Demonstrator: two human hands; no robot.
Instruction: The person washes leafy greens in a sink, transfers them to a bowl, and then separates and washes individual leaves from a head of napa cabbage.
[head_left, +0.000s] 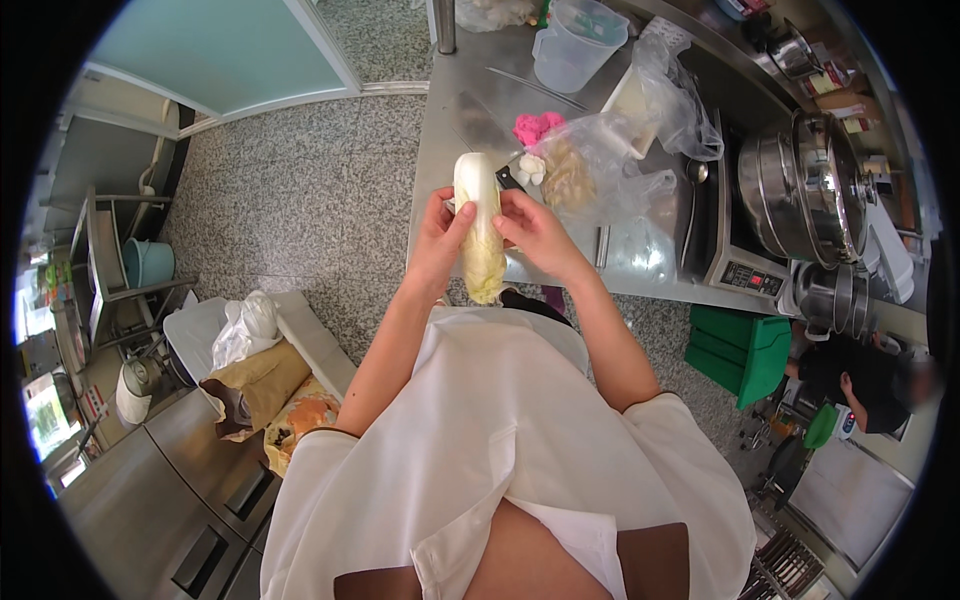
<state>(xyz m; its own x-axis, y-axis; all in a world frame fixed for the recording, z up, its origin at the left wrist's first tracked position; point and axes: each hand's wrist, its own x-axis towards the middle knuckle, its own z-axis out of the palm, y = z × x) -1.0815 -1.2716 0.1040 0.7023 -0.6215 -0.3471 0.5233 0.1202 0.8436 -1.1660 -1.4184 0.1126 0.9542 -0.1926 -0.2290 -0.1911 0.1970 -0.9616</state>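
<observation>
A small napa cabbage (480, 229), white at its base and pale yellow at its leaves, is held up between both hands near the table's edge. My left hand (444, 236) grips its left side with the thumb on the front. From the right, my right hand (536, 232) holds it with thumb and fingers. Behind the cabbage lies a knife, its black handle (510, 178) showing and its blade partly hidden. Close by are a peeled garlic bulb (532, 169) and a bright pink cloth (537, 127). A clear plastic bag (574, 176) holds brownish-yellow food beside them.
The stainless steel table (465, 120) carries a plastic measuring jug (577, 45), a white tray (626, 97), a spoon (696, 176) and an induction cooker (750, 277) beside a steamer pot (810, 187). A green bin (739, 352) stands below. Another person (847, 375) is at far right.
</observation>
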